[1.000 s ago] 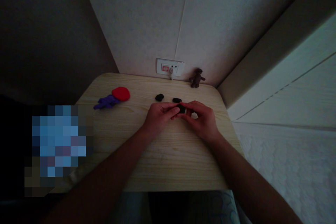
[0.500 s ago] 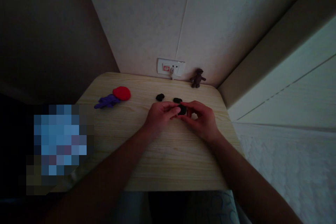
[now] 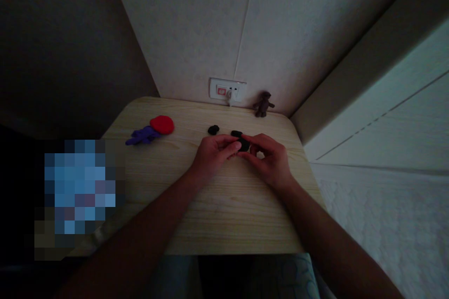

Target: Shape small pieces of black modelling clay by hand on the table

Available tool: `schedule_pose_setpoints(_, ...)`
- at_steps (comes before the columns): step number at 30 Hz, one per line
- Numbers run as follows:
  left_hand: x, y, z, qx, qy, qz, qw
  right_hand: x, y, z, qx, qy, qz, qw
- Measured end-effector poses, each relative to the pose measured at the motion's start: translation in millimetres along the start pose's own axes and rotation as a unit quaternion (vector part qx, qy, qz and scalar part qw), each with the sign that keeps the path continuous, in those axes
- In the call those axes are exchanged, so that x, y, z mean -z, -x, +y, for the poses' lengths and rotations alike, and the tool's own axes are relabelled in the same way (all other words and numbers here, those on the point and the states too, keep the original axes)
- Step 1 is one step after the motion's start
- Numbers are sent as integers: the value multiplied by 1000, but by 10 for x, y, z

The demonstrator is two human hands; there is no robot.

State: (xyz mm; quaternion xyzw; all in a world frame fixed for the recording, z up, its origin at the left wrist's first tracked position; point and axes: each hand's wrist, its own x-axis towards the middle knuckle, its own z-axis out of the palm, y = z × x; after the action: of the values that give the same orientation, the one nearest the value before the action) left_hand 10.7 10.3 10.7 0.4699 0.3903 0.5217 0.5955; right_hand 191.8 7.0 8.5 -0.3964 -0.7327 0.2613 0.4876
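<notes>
Table (image 3: 224, 215): wood-look top, pale grained, smooth. Held black piece (image 3: 244, 145) and two loose black lumps (image 3: 213, 130) toward far edge: matt, clay-like. Red disc (image 3: 162, 124), purple figure (image 3: 144, 135), far left corner: matt, clay-like. Brown figure (image 3: 264, 104), far right corner: dull, clay-like. Socket plate (image 3: 224, 83) beyond far edge: smooth plastic.

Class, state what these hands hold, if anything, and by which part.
A black lump: the left hand grips its left side, the right hand its far and near edges.
</notes>
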Motion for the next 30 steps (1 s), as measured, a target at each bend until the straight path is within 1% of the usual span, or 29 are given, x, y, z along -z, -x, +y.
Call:
schedule_pose_setpoints(3, -17, 6, 15, 1, 1, 3, 1000, -4, -3, -13, -2, -3, 8, 1000)
schedule_pose_setpoints(8, -3, 17, 44, -1, -21, 0, 1000, -13, 12, 2, -5, 2, 1, 1000)
schedule_pose_setpoints(11, 5, 10, 33, -5, -23, -2, 1000, -11, 20, 10, -4, 4, -1, 1000)
schedule_pose_setpoints(16, -5, -8, 13, -7, -20, -1, 1000, -12, 19, 16, 4, 12, 11, 1000)
schedule_pose_setpoints(23, 33, 0, 24, -15, -48, -14, 999, -37, 36, 26, -11, -12, 0, 1000)
schedule_pose_setpoints(27, 20, -6, 11, -4, -15, -24, 1000, -33, 27, -9, 11, -9, 10, 1000)
schedule_pose_setpoints(30, 2, -19, -8, 3, 20, -19, 1000, -28, 23, -18, 29, 4, 16, 999)
